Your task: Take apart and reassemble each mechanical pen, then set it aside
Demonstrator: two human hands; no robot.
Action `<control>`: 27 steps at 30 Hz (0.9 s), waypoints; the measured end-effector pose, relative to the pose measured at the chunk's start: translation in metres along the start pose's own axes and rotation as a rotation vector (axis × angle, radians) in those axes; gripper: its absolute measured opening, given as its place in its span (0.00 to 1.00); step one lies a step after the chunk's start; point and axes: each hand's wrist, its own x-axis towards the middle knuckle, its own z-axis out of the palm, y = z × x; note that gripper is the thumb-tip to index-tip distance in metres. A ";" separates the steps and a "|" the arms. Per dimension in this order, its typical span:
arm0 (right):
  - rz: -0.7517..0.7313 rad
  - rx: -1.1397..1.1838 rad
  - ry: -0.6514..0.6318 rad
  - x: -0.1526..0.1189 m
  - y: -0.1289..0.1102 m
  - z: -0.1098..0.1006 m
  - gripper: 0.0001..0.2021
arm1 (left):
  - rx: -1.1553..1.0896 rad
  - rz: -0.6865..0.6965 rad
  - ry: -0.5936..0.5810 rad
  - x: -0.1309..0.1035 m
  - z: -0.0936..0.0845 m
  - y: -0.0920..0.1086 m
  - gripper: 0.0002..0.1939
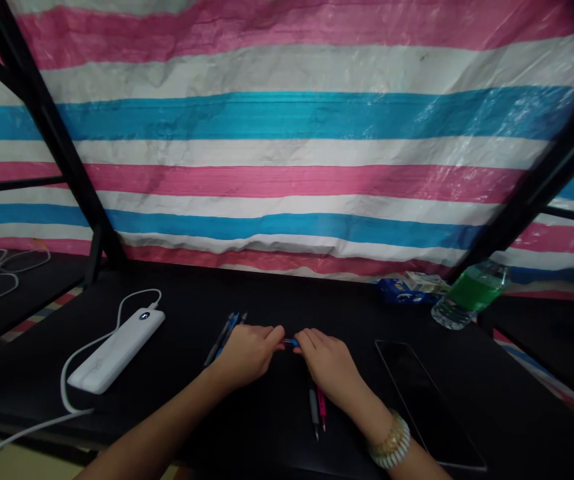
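Near the middle of the black table, my left hand [251,355] and my right hand [327,360] face each other, closed on the two ends of a blue pen [291,342]. Only a short middle stretch of the pen shows between my fingers. Several blue and dark pens [223,337] lie in a bunch beside my left hand, partly hidden by it. Below my right hand lie a grey pen [313,407] and a pink pen [321,405], their upper ends covered by the hand. A pale beaded bracelet [391,443] circles my right wrist.
On the left lies a white power bank [117,350] with a white cable [67,373]. A dark phone or tablet [427,403] rests at right. Behind it are a blue packet [399,293], a small box [425,283] and a green-labelled bottle [474,293]. Striped sheeting [287,180] hangs behind the table [181,287].
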 end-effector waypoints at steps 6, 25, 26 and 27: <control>0.034 0.130 -0.126 -0.002 0.001 -0.012 0.06 | 0.180 0.125 0.169 -0.002 0.006 0.000 0.04; 0.035 0.312 -0.121 -0.004 -0.003 -0.026 0.10 | 0.294 0.098 0.243 0.000 0.007 0.013 0.10; 0.042 0.273 -0.128 -0.003 -0.004 -0.024 0.10 | 0.277 0.075 0.220 0.000 0.007 0.013 0.09; 0.051 0.230 -0.134 -0.002 -0.005 -0.023 0.09 | 0.255 0.050 0.191 0.000 0.008 0.014 0.10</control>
